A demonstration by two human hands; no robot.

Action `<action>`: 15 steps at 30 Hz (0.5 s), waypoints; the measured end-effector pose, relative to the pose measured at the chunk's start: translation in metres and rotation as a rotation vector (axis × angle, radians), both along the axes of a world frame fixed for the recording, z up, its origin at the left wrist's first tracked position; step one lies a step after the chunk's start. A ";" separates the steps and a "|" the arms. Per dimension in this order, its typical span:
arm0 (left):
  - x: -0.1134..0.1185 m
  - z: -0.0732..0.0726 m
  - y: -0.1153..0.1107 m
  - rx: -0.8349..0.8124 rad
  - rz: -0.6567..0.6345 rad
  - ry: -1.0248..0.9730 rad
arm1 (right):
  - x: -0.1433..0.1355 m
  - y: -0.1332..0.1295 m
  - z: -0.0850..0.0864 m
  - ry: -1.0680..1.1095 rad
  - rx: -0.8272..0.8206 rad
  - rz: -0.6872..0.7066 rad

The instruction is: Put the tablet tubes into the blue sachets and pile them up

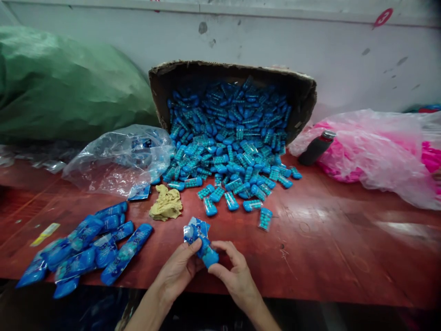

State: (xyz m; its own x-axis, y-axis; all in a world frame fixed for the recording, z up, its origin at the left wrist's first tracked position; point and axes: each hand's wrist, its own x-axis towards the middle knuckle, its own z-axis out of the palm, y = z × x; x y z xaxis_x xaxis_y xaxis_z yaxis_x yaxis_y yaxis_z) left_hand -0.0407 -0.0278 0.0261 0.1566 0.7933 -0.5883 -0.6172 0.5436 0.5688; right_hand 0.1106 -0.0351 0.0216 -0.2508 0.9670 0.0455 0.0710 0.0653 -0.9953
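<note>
Head view: I see left hand [175, 271] and right hand [237, 276], grip closed on a blue packet [209, 255], probably steadying it; at twelve o'clock, a tipped carton [303, 101].

Premises appear to be a workshop or small factory. Evidence: a long, scratched red worktop [317, 257]; a worn cardboard box [306, 105] on its side, identical small blue packs [229, 147] heaped out of it in quantity; a bulky green sack [69, 87] at left and a large clear plastic bag [375, 151] of pink goods at right; a stained pale wall [262, 43] behind, bearing a red marker [383, 18] numbered 3.
</note>
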 end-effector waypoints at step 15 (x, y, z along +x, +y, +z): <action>0.007 -0.004 -0.014 0.042 -0.146 -0.232 | 0.007 0.011 -0.011 0.284 -0.226 0.212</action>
State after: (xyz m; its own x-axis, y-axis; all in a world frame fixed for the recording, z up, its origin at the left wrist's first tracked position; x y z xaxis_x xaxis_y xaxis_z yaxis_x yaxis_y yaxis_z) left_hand -0.0334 -0.0414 0.0222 0.3980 0.7754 -0.4903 -0.6507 0.6154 0.4449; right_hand 0.1179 -0.0238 0.0106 -0.4530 0.8890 -0.0662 -0.1994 -0.1734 -0.9644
